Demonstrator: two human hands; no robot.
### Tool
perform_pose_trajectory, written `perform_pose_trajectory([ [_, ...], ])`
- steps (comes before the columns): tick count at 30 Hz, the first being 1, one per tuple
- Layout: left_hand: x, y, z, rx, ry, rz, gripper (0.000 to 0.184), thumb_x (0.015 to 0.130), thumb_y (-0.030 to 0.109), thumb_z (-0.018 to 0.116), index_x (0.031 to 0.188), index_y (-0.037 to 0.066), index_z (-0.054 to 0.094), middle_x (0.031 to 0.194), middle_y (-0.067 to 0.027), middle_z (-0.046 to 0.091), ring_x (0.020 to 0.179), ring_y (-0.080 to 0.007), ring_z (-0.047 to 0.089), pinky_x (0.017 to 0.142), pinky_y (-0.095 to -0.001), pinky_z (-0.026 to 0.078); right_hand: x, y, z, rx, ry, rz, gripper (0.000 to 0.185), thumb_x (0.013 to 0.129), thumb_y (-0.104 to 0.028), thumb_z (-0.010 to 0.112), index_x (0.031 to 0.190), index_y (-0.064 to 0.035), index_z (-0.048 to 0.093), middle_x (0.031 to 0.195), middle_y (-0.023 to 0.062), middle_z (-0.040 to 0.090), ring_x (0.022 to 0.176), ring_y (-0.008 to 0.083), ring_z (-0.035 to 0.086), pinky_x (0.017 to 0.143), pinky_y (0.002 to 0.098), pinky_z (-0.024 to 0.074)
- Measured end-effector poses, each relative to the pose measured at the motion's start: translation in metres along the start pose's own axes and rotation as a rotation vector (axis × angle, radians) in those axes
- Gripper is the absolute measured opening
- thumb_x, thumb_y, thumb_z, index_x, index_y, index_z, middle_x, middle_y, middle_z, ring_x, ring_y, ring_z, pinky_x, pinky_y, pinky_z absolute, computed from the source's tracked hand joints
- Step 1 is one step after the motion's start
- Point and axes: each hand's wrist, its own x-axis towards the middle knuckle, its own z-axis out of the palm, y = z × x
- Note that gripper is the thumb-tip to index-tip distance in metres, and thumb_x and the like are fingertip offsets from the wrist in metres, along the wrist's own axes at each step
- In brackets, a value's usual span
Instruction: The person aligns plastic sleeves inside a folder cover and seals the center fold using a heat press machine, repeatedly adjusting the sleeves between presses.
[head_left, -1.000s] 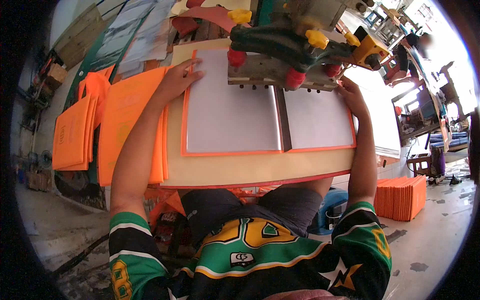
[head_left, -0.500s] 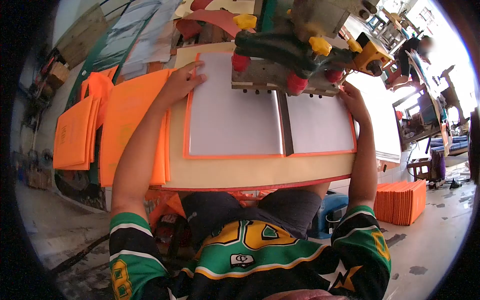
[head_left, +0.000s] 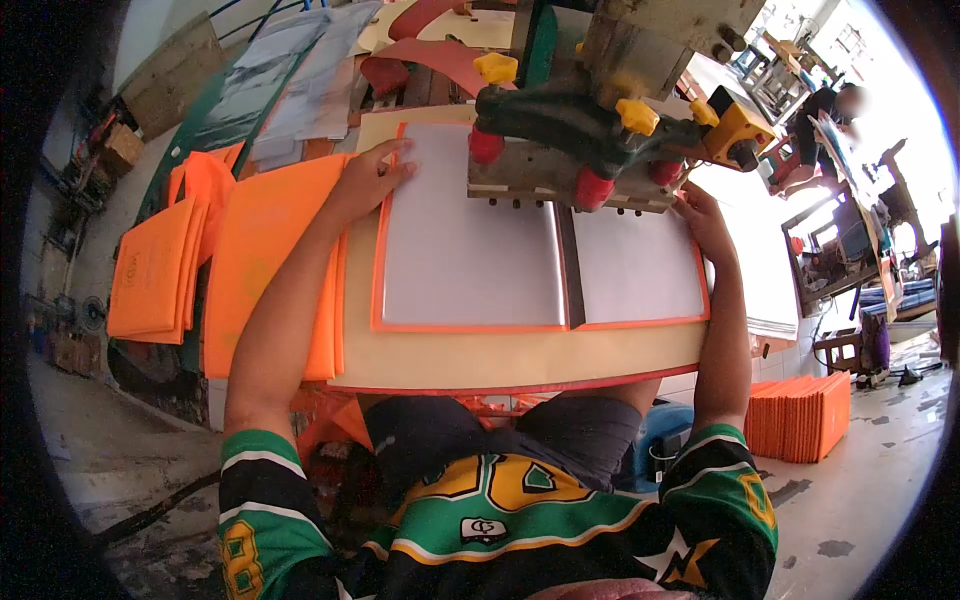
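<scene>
An orange-edged folder (head_left: 470, 270) lies open on a cream board, with clear sleeves over pale pages and a dark strip along its fold. My left hand (head_left: 368, 182) rests at its upper left edge, thumb and fingers apart on the sheet. At the upper right edge, my right hand (head_left: 708, 225) has its fingers bent around the border, some of them hidden by the machine. A machine head (head_left: 570, 170) with a metal bar, red cushions and yellow knobs hangs over the folder's upper part and covers it there. Whether the bar touches the pages I cannot tell.
Orange folders (head_left: 270, 260) are stacked left of the board (head_left: 500, 362), beside a smaller orange pile (head_left: 155, 275). Clear plastic sheets (head_left: 265, 80) lie at the back left. More orange folders (head_left: 797, 417) stand in a row on the floor. Another person (head_left: 818, 125) is at the far right.
The camera has tilted slightly, so the whole scene sits a little lower. Both hands and the folder keep nearly the same place under the machine.
</scene>
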Motion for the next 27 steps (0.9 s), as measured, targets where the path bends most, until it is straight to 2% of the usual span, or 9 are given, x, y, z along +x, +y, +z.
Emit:
perform_pose_trajectory([
  [3,-0.002,0.003,-0.001,-0.010,0.004,-0.001,0.059,0.098,0.037,0.070,0.147,0.008,0.054,0.102,-0.0157,0.075,0.091,-0.0174,0.072,0.083,-0.0331,0.055,-0.001,-0.001,0.000,0.101,-0.023,0.005,0.036,0.100,-0.022,0.065,0.130,-0.0016,0.064,0.097,0.0078,0.071,0.080,0.0132,0.064,0.072,0.0300,0.0518],
  [8,-0.003,0.006,-0.002,-0.020,-0.028,-0.038,0.061,0.098,0.036,0.070,0.148,0.006,0.052,0.107,-0.0173,0.075,0.093,-0.0186,0.072,0.085,-0.0333,0.055,-0.003,-0.009,0.001,-0.018,0.000,-0.014,0.033,0.100,-0.022,0.065,0.124,-0.0005,0.065,0.093,0.0067,0.069,0.079,0.0133,0.062,0.073,0.0305,0.0512],
  [10,-0.003,0.004,-0.002,-0.011,-0.017,-0.018,0.066,0.098,0.035,0.070,0.152,0.007,0.047,0.111,-0.0181,0.074,0.094,-0.0199,0.072,0.085,-0.0339,0.056,0.000,0.001,0.000,-0.016,-0.003,-0.032,0.032,0.100,-0.021,0.065,0.124,-0.0001,0.065,0.094,0.0070,0.070,0.081,0.0137,0.062,0.074,0.0306,0.0513],
  [14,-0.005,0.006,0.001,-0.047,0.044,-0.007,0.068,0.099,0.030,0.070,0.157,0.011,0.039,0.102,-0.0167,0.076,0.090,-0.0172,0.071,0.081,-0.0348,0.056,0.000,-0.001,0.001,0.016,-0.003,-0.067,0.030,0.100,-0.019,0.064,0.122,0.0015,0.066,0.096,0.0082,0.071,0.085,0.0149,0.063,0.078,0.0310,0.0514],
  [16,-0.009,0.014,-0.002,-0.100,-0.009,-0.023,0.075,0.096,0.035,0.071,0.156,0.004,0.038,0.122,-0.0199,0.070,0.101,-0.0223,0.072,0.088,-0.0353,0.057,-0.001,-0.003,0.002,0.007,0.002,-0.065,0.030,0.100,-0.018,0.064,0.122,0.0019,0.066,0.097,0.0086,0.071,0.085,0.0151,0.063,0.078,0.0312,0.0515],
  [20,-0.005,0.004,-0.001,-0.042,0.019,-0.011,0.077,0.096,0.035,0.071,0.155,0.000,0.036,0.124,-0.0193,0.070,0.103,-0.0231,0.072,0.090,-0.0360,0.057,0.000,-0.001,0.001,-0.036,0.010,-0.031,0.029,0.101,-0.017,0.063,0.123,0.0024,0.066,0.097,0.0090,0.071,0.085,0.0142,0.063,0.078,0.0308,0.0515],
  [23,-0.010,0.007,-0.001,-0.156,-0.024,0.002,0.082,0.096,0.038,0.071,0.156,-0.002,0.034,0.124,-0.0207,0.069,0.103,-0.0254,0.072,0.090,-0.0366,0.057,-0.002,-0.008,0.003,0.008,-0.016,-0.012,0.029,0.101,-0.016,0.062,0.124,0.0022,0.065,0.098,0.0092,0.071,0.084,0.0132,0.062,0.077,0.0300,0.0513],
  [25,-0.003,0.004,-0.001,-0.089,-0.016,-0.099,0.085,0.095,0.042,0.071,0.156,-0.003,0.033,0.126,-0.0229,0.069,0.104,-0.0280,0.072,0.091,-0.0368,0.056,-0.001,-0.003,0.003,0.011,-0.011,-0.028,0.029,0.101,-0.016,0.062,0.124,0.0021,0.065,0.097,0.0088,0.071,0.083,0.0128,0.062,0.076,0.0299,0.0513],
  [27,0.001,-0.001,0.001,-0.039,0.014,-0.058,0.086,0.095,0.043,0.071,0.157,-0.003,0.033,0.124,-0.0238,0.069,0.103,-0.0285,0.072,0.091,-0.0371,0.056,0.000,-0.006,0.003,0.016,-0.004,-0.045,0.030,0.102,-0.016,0.062,0.125,0.0019,0.065,0.096,0.0084,0.071,0.082,0.0124,0.062,0.075,0.0298,0.0512],
])
